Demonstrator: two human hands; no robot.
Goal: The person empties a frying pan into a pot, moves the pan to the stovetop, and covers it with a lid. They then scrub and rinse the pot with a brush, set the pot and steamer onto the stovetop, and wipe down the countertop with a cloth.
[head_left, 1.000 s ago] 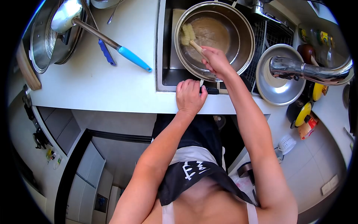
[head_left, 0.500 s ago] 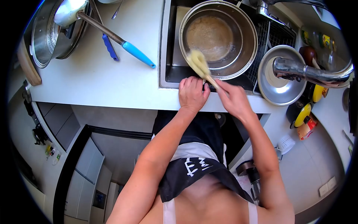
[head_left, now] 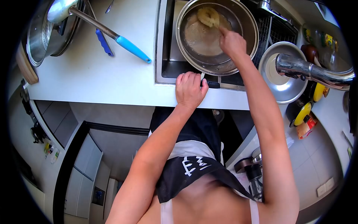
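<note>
A wide steel pot (head_left: 246, 56) rests over the sink with cloudy, shallow liquid in its bottom. My right hand (head_left: 233, 44) reaches into it, fingers closed round the handle of a pale scrub brush with a looped bristle head (head_left: 209, 17). The bristles are down at the liquid near the far side. At the near rim, my left hand (head_left: 190, 89) has its fingers curled over the pot's dark side handle (head_left: 212, 85); part of the handle is hidden under the hand.
The sink rim (head_left: 158, 56) borders the white counter (head_left: 123, 80). A blue-handled ladle (head_left: 134, 49) and a blue-handled tool (head_left: 104, 43) lie by a steel pot (head_left: 35, 44) at left. On the right, a chrome faucet (head_left: 320, 72) overhangs a metal bowl (head_left: 285, 95).
My right hand has carried the brush from above the near rim forward into the pot. My left hand stays at the near rim. The view has shifted slightly.
</note>
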